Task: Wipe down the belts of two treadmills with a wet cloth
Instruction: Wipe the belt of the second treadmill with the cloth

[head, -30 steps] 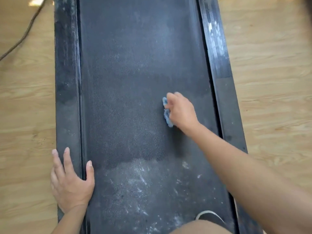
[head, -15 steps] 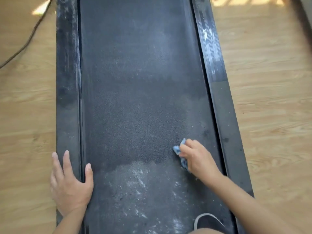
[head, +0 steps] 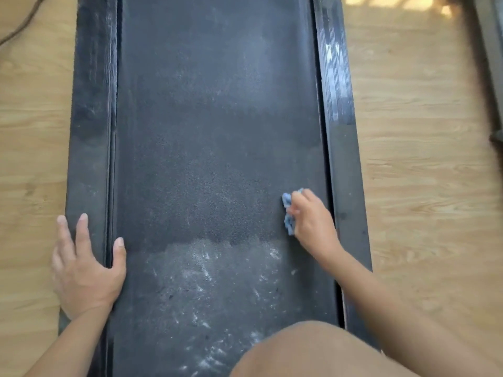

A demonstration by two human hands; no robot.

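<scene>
Black belt (head: 212,159) is dark in the middle and dusty white near us. Fingers of our right hand (head: 313,221) pinch the blue cloth (head: 285,199); our left hand (head: 84,270) lies spread on the rail (head: 89,131).

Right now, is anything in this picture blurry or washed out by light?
Head view: sunlight burns out the floor at the top right; glare streaks the right rail; the cloth is smeared by motion; the dark thing at the far right edge is blurred; the belt shows fairly sharp grain.

A black treadmill (head: 204,131) is carried lengthwise by the wooden floor (head: 422,186); a dark cable (head: 19,28) is laid far left.
</scene>
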